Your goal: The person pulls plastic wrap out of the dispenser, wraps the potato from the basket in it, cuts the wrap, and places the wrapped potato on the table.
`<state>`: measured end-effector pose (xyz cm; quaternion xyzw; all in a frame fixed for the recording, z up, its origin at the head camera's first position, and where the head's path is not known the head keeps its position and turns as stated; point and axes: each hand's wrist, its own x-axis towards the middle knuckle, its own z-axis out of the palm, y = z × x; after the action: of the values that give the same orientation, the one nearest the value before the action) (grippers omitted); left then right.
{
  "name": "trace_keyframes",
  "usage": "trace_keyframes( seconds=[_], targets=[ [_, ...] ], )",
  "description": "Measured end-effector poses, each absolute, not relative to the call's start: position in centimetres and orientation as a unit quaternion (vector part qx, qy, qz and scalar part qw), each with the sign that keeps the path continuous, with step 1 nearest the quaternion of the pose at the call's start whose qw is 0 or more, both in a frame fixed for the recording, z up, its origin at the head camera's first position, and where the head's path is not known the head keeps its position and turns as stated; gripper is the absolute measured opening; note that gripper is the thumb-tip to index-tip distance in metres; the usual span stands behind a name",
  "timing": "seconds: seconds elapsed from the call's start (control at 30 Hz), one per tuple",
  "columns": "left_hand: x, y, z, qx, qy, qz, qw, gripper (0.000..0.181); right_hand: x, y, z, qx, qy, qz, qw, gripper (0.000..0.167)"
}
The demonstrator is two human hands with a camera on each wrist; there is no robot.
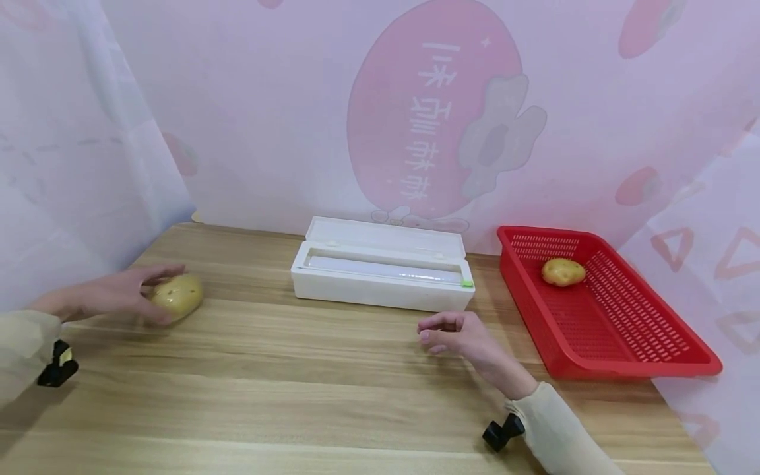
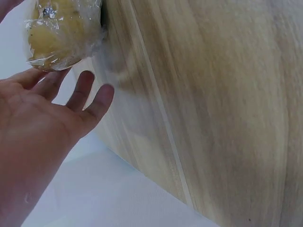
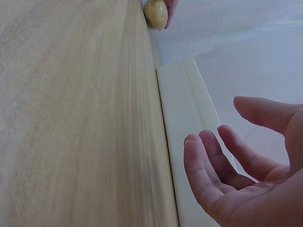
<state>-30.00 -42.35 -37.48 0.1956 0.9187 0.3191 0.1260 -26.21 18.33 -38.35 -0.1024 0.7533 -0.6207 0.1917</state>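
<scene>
At the table's left side my left hand (image 1: 121, 294) holds a potato (image 1: 179, 297) between thumb and fingers. Shiny clear film covers this potato (image 2: 64, 33) in the left wrist view, where the ring and little fingers stand away from it. My right hand (image 1: 460, 338) hovers over the table in front of a white cling film box (image 1: 382, 290), holding nothing, its fingers loosely bent. The box's lid (image 1: 386, 237) is raised, and a roll of film (image 1: 386, 269) lies inside. In the right wrist view, the right hand (image 3: 246, 175) appears beside the box (image 3: 184, 104).
A red plastic basket (image 1: 534, 316) stands at the right with another potato (image 1: 563, 272) in it. A pale printed cloth (image 1: 267, 132) hangs behind the wooden table (image 1: 285, 389) and at both sides. A green tab (image 1: 467, 284) sits at the box's right front corner.
</scene>
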Motion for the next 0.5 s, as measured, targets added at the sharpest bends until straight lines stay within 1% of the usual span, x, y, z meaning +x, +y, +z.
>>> trace_keyframes(
  seconds=[0.1, 0.2, 0.37, 0.5],
  targets=[
    [-29.9, -42.3, -37.2, 0.193, 0.92, 0.318, 0.123, 0.096, -26.3, 18.4, -38.1, -0.095, 0.759, -0.617, 0.186, 0.047],
    [-29.8, -42.2, -36.9, 0.184, 0.925, 0.31, 0.122, 0.095, -26.4, 18.5, -38.0, -0.098, 0.769, -0.609, 0.168, 0.043],
    [-29.5, -41.1, -36.1, 0.175, 0.928, 0.316, 0.094, 0.092, -26.7, 19.0, -37.2, -0.119, 0.796, -0.584, 0.109, 0.035],
    [-29.4, -39.0, -34.9, 0.159, 0.933, 0.316, 0.061, 0.091, -27.1, 19.7, -36.4, -0.14, 0.809, -0.568, 0.06, 0.037]
  ],
)
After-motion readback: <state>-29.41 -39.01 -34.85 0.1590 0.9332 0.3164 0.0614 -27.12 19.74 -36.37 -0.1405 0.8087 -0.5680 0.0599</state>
